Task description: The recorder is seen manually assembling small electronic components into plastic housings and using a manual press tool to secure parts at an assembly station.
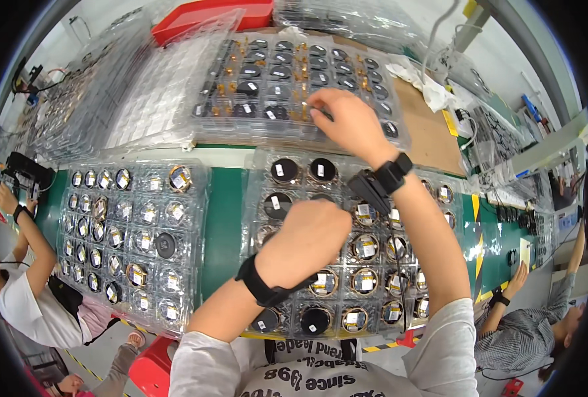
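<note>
My left hand (309,230) is bent down over the near clear plastic tray (246,231), back of the hand up, its fingers hidden beneath it. Round parts with white and yellow labels, such as this gold-rimmed one (364,282), sit in that tray's pockets, along with black discs (284,170). Farther off, my right hand (350,119) reaches over the front of a stack of clear trays (261,130). Its fingers are bent, with a gap between thumb and forefinger and nothing visible there. Close to the fingertips are small gold pieces (303,78) and black discs (280,71).
Left of the near tray lies another tray (201,218) of round parts, with a loose black disc (165,245) on it. Empty clear trays (155,86) and a red bin (214,18) stand behind. Cables hang at right. Co-workers sit on both sides.
</note>
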The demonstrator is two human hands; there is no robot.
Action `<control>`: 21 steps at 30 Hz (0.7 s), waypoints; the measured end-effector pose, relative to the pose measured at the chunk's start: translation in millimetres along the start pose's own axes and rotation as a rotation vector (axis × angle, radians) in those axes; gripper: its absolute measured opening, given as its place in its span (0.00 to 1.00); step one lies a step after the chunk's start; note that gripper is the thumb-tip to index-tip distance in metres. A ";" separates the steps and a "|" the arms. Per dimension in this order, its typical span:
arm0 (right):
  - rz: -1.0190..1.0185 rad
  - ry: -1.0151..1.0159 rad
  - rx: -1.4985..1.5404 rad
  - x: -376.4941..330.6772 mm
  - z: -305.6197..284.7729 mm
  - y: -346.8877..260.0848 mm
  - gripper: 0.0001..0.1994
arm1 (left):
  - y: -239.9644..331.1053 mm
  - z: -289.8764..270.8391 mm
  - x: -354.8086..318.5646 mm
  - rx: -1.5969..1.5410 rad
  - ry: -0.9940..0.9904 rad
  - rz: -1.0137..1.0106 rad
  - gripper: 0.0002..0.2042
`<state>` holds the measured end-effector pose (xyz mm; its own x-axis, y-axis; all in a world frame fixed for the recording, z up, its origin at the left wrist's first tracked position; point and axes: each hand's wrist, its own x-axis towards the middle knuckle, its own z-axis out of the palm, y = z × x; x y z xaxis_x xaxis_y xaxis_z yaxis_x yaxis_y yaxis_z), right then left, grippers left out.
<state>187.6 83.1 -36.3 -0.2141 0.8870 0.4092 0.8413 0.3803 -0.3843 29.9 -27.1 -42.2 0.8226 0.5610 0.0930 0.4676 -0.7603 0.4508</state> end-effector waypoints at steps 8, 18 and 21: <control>-0.096 -0.082 -0.165 90.6 59.8 -25.7 0.15 | 9.5 3.3 9.5 0.028 0.160 -0.002 0.02; -0.006 -0.053 -0.026 125.8 90.3 20.7 0.18 | 8.5 8.0 5.0 -0.098 0.232 0.013 0.03; 0.064 -0.070 0.546 105.5 78.7 25.9 0.10 | 21.8 3.8 0.4 -0.015 0.126 0.070 0.04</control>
<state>147.7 207.2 -68.2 -0.2187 0.9211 0.3220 0.4777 0.3888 -0.7878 41.7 -44.7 -35.7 0.8052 0.5444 0.2352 0.4048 -0.7944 0.4529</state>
